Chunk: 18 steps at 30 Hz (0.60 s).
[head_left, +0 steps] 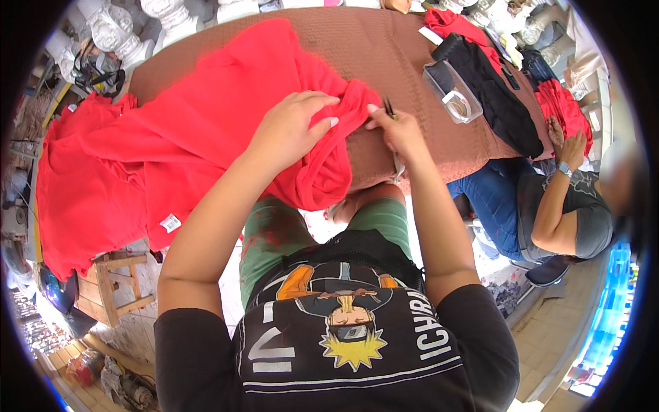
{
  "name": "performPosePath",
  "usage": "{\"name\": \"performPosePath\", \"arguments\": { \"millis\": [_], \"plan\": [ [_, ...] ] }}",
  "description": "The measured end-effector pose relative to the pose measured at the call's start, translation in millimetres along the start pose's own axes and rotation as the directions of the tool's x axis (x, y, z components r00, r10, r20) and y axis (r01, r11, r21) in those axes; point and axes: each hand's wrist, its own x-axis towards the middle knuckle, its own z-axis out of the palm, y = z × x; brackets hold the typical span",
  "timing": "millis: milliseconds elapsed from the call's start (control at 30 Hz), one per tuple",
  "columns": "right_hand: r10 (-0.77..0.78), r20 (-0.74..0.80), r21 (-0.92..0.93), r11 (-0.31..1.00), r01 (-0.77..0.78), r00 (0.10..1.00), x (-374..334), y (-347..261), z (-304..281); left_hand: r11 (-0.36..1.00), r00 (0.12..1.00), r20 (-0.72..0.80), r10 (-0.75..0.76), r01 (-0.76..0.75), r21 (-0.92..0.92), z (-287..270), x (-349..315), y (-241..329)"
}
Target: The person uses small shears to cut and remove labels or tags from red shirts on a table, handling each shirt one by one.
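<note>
A large red garment [226, 103] spreads over the brown-covered table, its near end bunched into folds. My left hand [294, 129] lies on these folds, thumb and fingers apart, with red cloth showing between them. My right hand [400, 135] is closed around small dark thread snips [389, 108], whose pointed tips stick up past the fingers. The right thumb reaches to the edge of the bunched red cloth. The snips' handles are mostly hidden in the hand.
More red cloth [89, 185] hangs off the table's left end, above a wooden stool [113, 288]. On the right of the brown cover [384, 51] are a clear plastic box [461, 103] and black cloth [504, 103]. A seated person [549, 213] handles red fabric [559, 103] at the far right.
</note>
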Motion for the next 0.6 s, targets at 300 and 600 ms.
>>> {"name": "performPosePath", "arguments": {
  "millis": [300,600],
  "plan": [
    [-0.359,-0.048,0.645,0.702,0.303,0.932,-9,-109,-79,0.946,0.928,0.332,0.167,-0.246,0.211,-85,58,15],
    [-0.5,-0.185,0.3,0.791,0.534,0.846,68,-234,-121,0.321,0.906,-0.116,-0.408,0.261,0.91,-210,101,9]
  ]
}}
